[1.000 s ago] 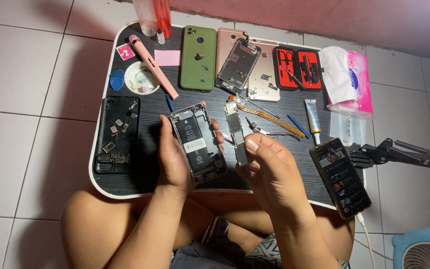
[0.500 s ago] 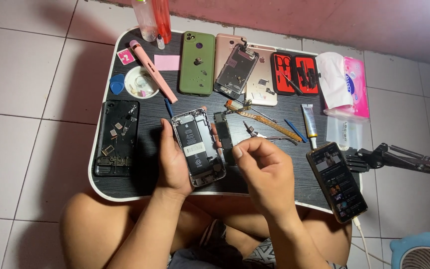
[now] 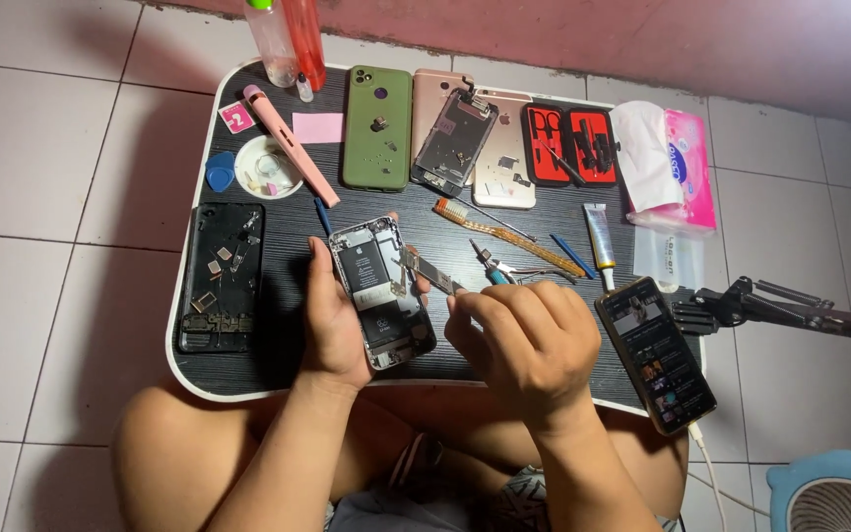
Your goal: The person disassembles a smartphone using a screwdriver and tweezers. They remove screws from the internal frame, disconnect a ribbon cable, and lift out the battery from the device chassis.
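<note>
We are steadying the opened phone (image 3: 381, 294) on the black lap table (image 3: 278, 345), near its front edge, with our left hand (image 3: 332, 320) wrapped around its left side. Our right hand (image 3: 529, 340) is pinching a narrow metal strip part (image 3: 432, 272) at the phone's right edge (whether it is attached, we cannot tell). Risk: pulling too hard could be tearing a connector or flex. Loose screws on the green phone (image 3: 377, 128) are lying unsecured; bumping the table could be scattering them.
</note>
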